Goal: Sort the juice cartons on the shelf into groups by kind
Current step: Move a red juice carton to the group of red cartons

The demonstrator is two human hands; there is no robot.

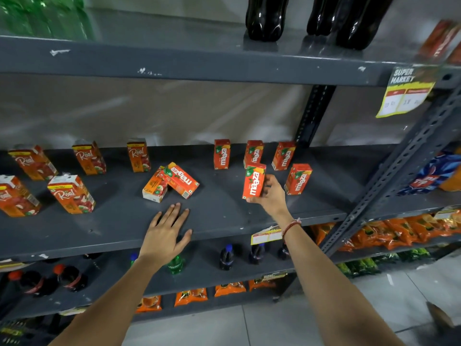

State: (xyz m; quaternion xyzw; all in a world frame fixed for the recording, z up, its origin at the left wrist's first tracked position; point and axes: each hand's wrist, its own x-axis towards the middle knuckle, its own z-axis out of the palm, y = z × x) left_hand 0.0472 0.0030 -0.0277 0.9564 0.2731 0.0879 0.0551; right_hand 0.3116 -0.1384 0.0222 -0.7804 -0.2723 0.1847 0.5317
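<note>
Far to the left of both hands, five Real cartons (71, 194) are standing on the grey shelf (224, 216) in two loose rows, three at the back and two nearer the front edge, all apart from one another. Just beyond the fingertips of the left hand (166, 233), a sixth Real carton (155, 185) is lying on its side, and a fallen Maaza carton (182, 180) is leaning across it, the two touching. The left hand is hovering flat over the front of the shelf with its fingers (174, 212) spread open and gripping nothing; whether the palm is touching the shelf cannot be told.

Further right, the right hand (270, 194) is holding an upright Maaza carton (254, 181), with the thumb under its lower edge and the fingers (268, 182) wrapping round its right side. Whether this carton is touching the shelf cannot be told. Behind those fingers, three Maaza cartons (221, 154) are standing in a row at the back of the shelf, and one more Maaza carton (298, 179) is standing just to the right of the hand. A thread bracelet (291, 225) is sitting on the right wrist. Up and to the right, a yellow price tag (405, 92) is hanging from the upper shelf edge.
</note>
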